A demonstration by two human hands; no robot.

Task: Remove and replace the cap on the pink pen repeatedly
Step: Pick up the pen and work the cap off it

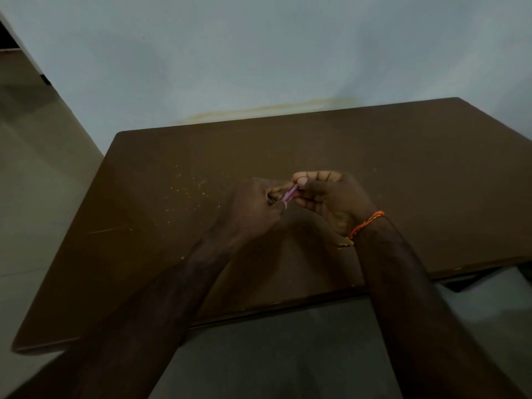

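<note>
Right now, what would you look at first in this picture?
First, the two hands meeting above the middle of the brown table: the left hand and right hand pinch a small pink pen between them. Next, the bright orange thread bracelet on the right wrist stands out in the dim light.

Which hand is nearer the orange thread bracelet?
Right. The orange thread bracelet sits on the wrist of the right hand; the left hand is across from it, both hands gripping the pink pen.
</note>
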